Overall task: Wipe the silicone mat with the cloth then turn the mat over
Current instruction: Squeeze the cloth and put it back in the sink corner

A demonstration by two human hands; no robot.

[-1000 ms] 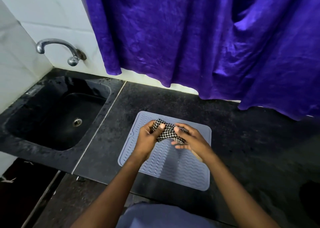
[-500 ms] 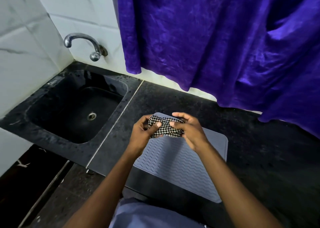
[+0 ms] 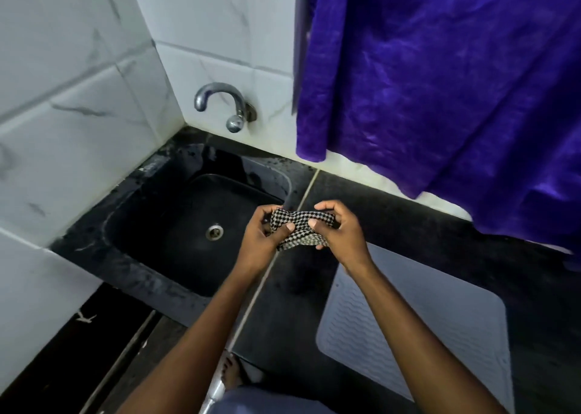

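From the head view, the change is plain: a moment ago I held the cloth [image 3: 298, 229] bunched right over the silicone mat [image 3: 440, 325], and now both hands have carried it left and away, so it hangs above the seam where the dark tabletop [image 3: 424, 225] meets the sink [image 3: 176, 231]. The mat lies flat to the near right, apart from the cloth, ribbed side up and not turned over. I read this as gathering or wringing the cloth beside the sink, with the turn-over still to come; whether the wiping is finished I cannot tell from the mat's surface.

My left hand [image 3: 264, 237] is closed around the left end of the checked cloth, thumb pressed on top of the fabric. My right hand [image 3: 341, 233] grips the right end, fingers curled over the far edge and thumb pinching from the near side. The cloth is crumpled and stretched between them, touching nothing else. The tap [image 3: 224, 102] sits on the far wall above the sink, and a purple curtain [image 3: 456, 83] hangs over the far right
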